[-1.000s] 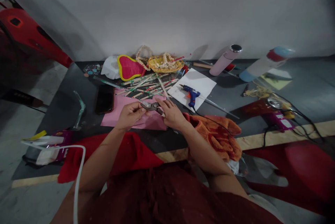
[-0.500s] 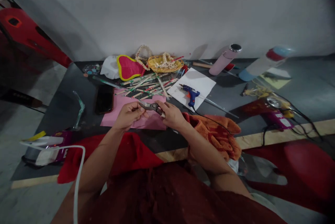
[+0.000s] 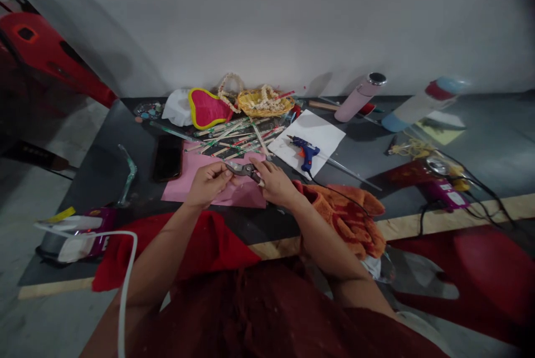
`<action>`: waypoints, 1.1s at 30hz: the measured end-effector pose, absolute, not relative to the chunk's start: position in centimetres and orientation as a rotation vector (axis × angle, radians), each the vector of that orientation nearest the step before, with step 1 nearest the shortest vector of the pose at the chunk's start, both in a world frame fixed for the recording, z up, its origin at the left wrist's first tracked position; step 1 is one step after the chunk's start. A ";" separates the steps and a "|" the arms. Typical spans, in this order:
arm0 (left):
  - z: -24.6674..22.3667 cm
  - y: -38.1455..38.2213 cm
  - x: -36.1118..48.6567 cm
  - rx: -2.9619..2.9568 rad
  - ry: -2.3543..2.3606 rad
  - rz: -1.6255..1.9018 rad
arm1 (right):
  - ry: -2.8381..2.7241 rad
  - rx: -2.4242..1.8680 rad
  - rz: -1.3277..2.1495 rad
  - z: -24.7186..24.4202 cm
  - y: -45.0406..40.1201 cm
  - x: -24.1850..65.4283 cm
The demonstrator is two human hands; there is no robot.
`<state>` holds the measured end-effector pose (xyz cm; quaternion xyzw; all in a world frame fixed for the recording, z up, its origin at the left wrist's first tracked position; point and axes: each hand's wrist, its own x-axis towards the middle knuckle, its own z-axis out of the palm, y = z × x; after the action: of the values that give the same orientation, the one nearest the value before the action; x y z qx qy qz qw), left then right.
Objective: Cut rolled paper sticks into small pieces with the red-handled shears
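Pliers (image 3: 249, 170) over pink paper (image 3: 178, 189), near side of stick pile (image 3: 228, 138), mid bench (image 3: 102, 165). R hand (image 3: 275, 182) wrapped round handles; L hand (image 3: 207, 184) at jaw end, fingers curled, can't tell if gripping anything.

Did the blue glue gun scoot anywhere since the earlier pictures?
No. The blue glue gun lies in the same spot on the white sheet, with its tip near the same edge, so no shift shows either way.
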<state>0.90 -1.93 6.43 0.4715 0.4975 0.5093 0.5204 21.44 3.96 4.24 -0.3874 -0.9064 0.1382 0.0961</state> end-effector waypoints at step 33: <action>6.6 -1.8 0.5 1.028 1.046 1.058 | -2.706 -1.062 0.447 3.8 4.6 21.9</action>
<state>0.52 -1.85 6.61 0.4466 0.4547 0.4599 0.6183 21.89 4.58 3.78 -0.3592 -0.9155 0.1513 0.0999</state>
